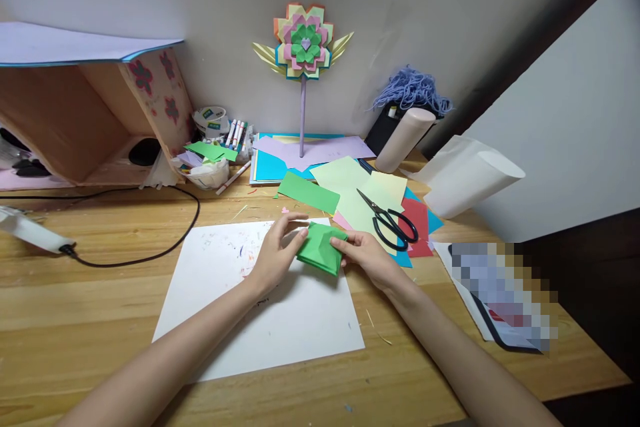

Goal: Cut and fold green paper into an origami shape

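Bare forearms (180, 343) stretch in from the near edge on both sides, and from my remote seat I see them slant inward until the hands almost meet. With my left hand (277, 253) I have the green folded paper packet (320, 250) by its left far corner, thumb on top and fingers curved toward the far side. My right hand (367, 257) grips its right edge, thumb flat on the face, other fingers partly hidden behind; the wrist slopes far and left. That packet is over the right far part of a white sheet (225, 327) (whether it touches the sheet, I cannot tell). Pen marks (247, 260) on the sheet are too faint for me to read. Farther left, a tape roll (211, 121) carries blue-and-green labels, their print too small for me. Black-handled scissors (387, 220) lie on coloured papers (340, 180) to the right, and the pixelated device (500, 300) at far right yields me only blocks of colour.
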Tool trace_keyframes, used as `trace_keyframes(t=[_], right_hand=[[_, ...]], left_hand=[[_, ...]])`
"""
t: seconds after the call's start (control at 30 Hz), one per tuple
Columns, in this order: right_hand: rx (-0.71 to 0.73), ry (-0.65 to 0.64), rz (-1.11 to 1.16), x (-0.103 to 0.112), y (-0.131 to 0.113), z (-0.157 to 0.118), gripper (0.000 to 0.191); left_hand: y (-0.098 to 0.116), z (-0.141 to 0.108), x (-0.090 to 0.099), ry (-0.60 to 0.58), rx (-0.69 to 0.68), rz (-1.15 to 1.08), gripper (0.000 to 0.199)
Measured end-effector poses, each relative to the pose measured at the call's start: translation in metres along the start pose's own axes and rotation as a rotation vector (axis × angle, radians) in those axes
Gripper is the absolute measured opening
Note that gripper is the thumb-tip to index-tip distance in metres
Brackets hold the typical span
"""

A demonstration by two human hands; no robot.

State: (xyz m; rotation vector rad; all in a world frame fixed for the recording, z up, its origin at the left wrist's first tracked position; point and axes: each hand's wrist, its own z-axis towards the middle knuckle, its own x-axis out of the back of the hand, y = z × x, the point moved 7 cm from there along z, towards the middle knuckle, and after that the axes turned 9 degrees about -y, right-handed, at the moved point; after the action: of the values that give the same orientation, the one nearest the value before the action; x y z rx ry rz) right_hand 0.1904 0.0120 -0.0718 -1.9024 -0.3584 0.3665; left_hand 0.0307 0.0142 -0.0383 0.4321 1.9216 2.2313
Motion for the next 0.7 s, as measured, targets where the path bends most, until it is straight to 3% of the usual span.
trace_keyframes(t=[0.13,0.2,0.3,0.57,0.7], right_hand=[[0.041,0.117,-0.002,0.01,0.0,-0.001,0.04],[0.065,0.127,-0.024,0.01,-0.002,-0.002,0.041],[0.11,0.106,-0.072,0.007,-0.006,-0.003,0.042],[0.113,-0.014,-0.132,-0.002,-0.011,-0.003,0.037],[0.22,0.156,-0.285,0.008,-0.023,-0.007,0.034]], left_hand=[[0.024,-0.005,-0.016,-0.172,-0.156,0.261,0.04],[0.024,-0.007,-0.022,-0.239,-0.156,0.29,0.048],[0.016,-0.008,-0.023,-0.253,-0.085,0.284,0.042],[-0.005,-0.003,0.0,0.026,0.049,0.238,0.032],[-0.006,-0.002,0.005,0.071,0.064,0.165,0.032]])
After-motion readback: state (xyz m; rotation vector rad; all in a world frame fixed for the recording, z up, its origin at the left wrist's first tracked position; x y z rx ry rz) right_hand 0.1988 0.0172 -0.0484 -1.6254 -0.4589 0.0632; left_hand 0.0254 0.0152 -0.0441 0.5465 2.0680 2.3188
